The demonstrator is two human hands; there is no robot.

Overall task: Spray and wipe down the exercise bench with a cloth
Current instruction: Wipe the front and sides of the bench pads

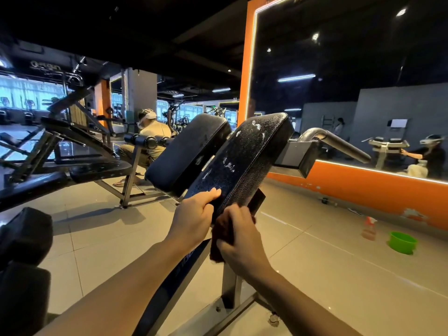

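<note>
Gym floor tiles spread under you. Your right hand (238, 241) clutches the dark cloth (221, 235) against the bench pad (238, 157)'s near lower edge; your left hand (194, 218) clamps that same corner, thumb on top. Foam streaks dot the pad farther up.

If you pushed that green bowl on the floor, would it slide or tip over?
The green bowl would probably slide: it looks like light plastic on smooth floor tiles. It seems wide and low, so tipping is unlikely.

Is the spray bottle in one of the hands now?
No. The spray bottle stands on the floor beside the green bowl, far from both hands.
</note>
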